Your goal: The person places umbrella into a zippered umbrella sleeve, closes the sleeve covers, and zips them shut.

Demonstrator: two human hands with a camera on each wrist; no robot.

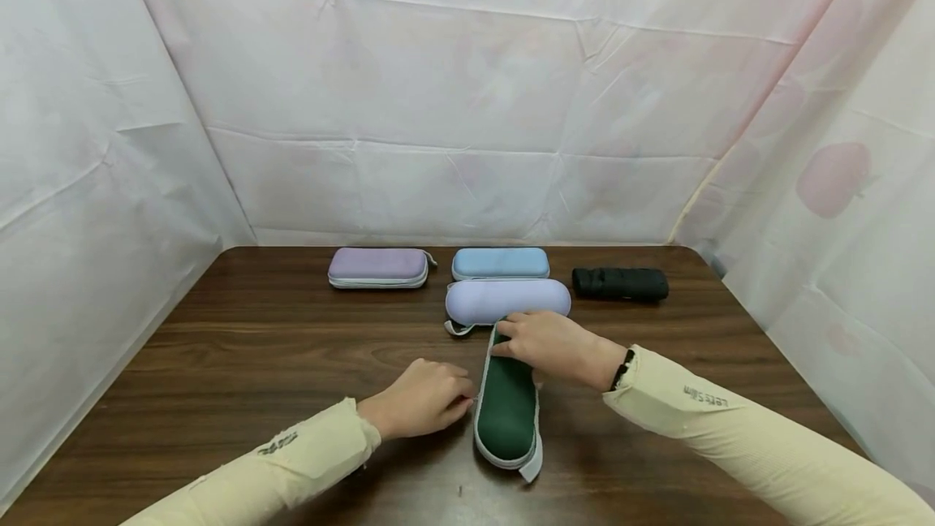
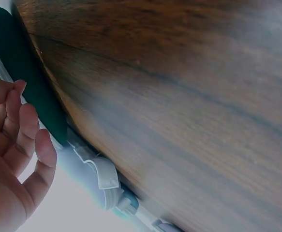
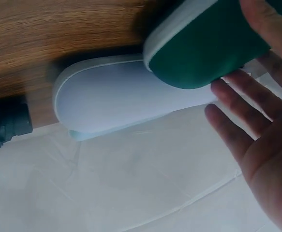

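Observation:
A long green zippered case [image 1: 507, 412] with a pale zip band lies lengthwise on the table, a light strap loop [image 1: 532, 463] at its near end. My right hand [image 1: 551, 345] holds its far part, thumb and fingers spread across the case. At the case's left side, my left hand [image 1: 427, 398] pinches with thumb and forefinger at the zip; in the left wrist view the fingertips [image 2: 20, 87] meet right at the zip line, and the zipper pull between them is mostly hidden. The case looks closed along the visible zip.
Just beyond the green case lies a lavender case [image 1: 507, 301], with a blue case [image 1: 500, 263] behind it. A purple case [image 1: 378, 267] sits at the back left, and a black rolled pouch [image 1: 619, 284] at the back right. Pale curtains [image 1: 467, 104] enclose the wooden table [image 1: 292, 364].

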